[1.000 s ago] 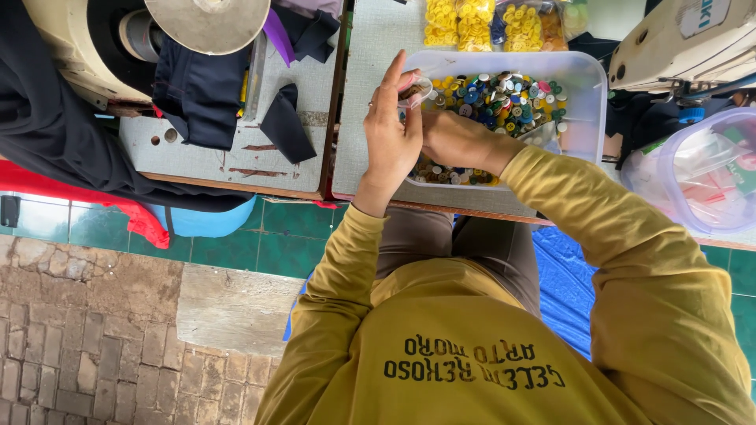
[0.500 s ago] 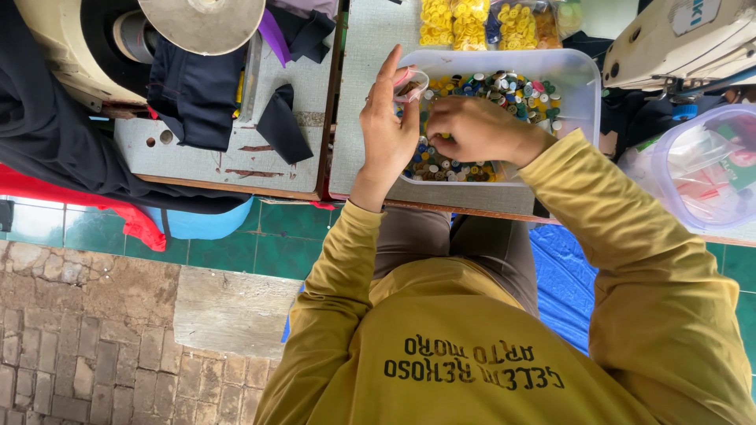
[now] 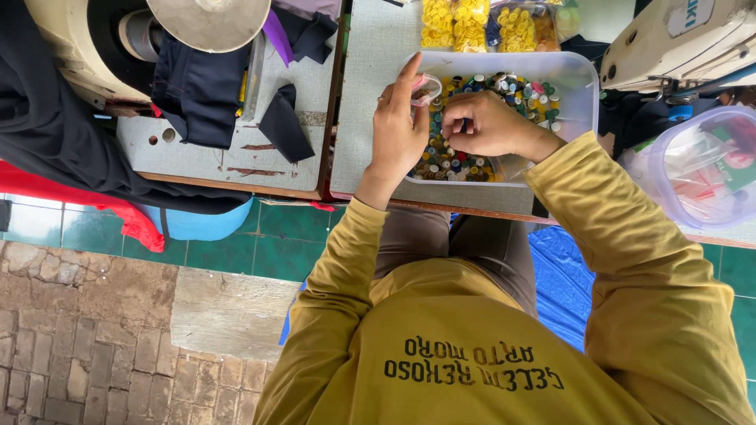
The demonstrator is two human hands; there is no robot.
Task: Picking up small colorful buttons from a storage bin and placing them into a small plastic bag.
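Observation:
A clear plastic tub (image 3: pixel 579 75) on the grey table holds several small buttons (image 3: pixel 453 161) in mixed colours. My left hand (image 3: pixel 398 134) rests at the tub's left rim with its index finger pointing up. It pinches a small pink and clear item (image 3: pixel 426 86) between thumb and fingers. My right hand (image 3: pixel 488 126) hovers inside the tub, just right of the pink item. Its fingertips are curled and pinched together over the buttons, and what lies between them is hidden.
Bags of yellow buttons (image 3: pixel 472 20) lie beyond the tub. Dark cloth pieces (image 3: pixel 279 122) sit on a sewing machine table (image 3: pixel 205 153) to the left. A white sewing machine (image 3: pixel 677 39) and a clear lidded box (image 3: pixel 701 169) stand at the right. Green tiles (image 3: pixel 236 252) lie below.
My right hand has lifted from the lower buttons toward the pink item in my left hand. My left hand has stayed at the tub's rim.

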